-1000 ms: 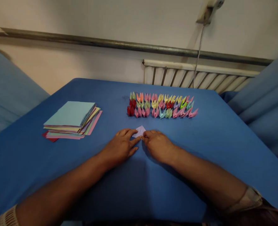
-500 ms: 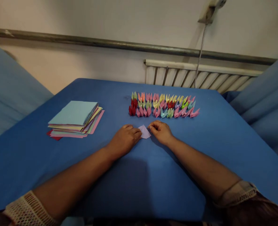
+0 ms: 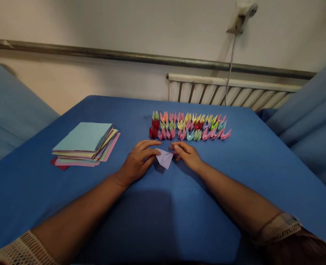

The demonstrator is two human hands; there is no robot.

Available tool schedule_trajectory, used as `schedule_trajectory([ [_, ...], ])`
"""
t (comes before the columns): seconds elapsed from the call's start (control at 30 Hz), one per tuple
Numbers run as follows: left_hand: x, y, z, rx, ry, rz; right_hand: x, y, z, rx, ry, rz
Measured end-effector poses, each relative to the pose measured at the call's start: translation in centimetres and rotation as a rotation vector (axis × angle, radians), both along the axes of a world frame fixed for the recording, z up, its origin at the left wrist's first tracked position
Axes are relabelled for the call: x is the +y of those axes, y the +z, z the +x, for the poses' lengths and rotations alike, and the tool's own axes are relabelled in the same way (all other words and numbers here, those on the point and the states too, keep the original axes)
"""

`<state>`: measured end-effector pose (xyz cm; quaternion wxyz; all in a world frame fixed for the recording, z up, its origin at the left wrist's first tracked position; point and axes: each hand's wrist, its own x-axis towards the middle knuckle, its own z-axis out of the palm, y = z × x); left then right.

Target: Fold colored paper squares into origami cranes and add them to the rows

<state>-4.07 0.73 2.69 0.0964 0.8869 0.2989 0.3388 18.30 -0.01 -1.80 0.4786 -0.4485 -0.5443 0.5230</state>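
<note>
A small piece of folded lilac paper (image 3: 165, 159) is held between my two hands, slightly above the blue table. My left hand (image 3: 139, 158) pinches its left corner between thumb and fingers. At the right corner, the thumb and fingertips of my right hand (image 3: 187, 155) close on the paper. A crease or slit runs across its upper right part, and its lower point faces me. Just beyond my hands stand rows of folded paper cranes (image 3: 189, 126) in red, pink, yellow, green and blue.
To the left lies a stack of square coloured paper (image 3: 82, 137), light blue on top, with a red sheet (image 3: 60, 163) sticking out below. The blue table (image 3: 207, 206) reaches a wall with a metal rail (image 3: 124, 57) and a radiator (image 3: 234, 82). Blue curtains (image 3: 312, 110) hang on both sides.
The lilac paper has been lifted off the table and turned, its point now toward me. My left hand has raised its fingers, and my right hand has come onto the paper's right corner.
</note>
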Motion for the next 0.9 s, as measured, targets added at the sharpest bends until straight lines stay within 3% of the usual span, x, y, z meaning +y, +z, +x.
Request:
schedule_trajectory([
  [0.1, -0.3, 0.2, -0.2, -0.050, -0.042, -0.049, -1.0, 1.3, -0.6, 0.153, 0.238, -0.200],
  [0.17, -0.4, 0.0, -0.1, -0.056, -0.077, -0.085, -1.7, 1.7, -1.0, 0.203, 0.324, -0.283],
  [0.27, -0.6, -0.6, 0.3, -0.123, -0.036, -0.241, -2.2, 1.8, -1.7, 0.190, 0.268, -0.281],
  [0.4, -1.0, -1.4, 1.2, -0.379, 0.094, -0.699, -1.9, 1.1, -2.2, 0.200, 0.058, -0.219],
  [0.5, -1.2, -1.6, 1.7, -0.448, 0.083, -0.921, -1.6, 0.6, -2.2, 0.205, 0.056, -0.222],
  [0.67, -1.2, -1.5, 1.7, -0.434, 0.091, -1.071, -1.5, 0.2, -1.9, 0.222, 0.147, -0.201],
  [0.9, -1.1, -1.3, 1.4, -0.414, 0.075, -1.103, -1.9, 0.2, -2.1, 0.248, 0.166, -0.123],
])
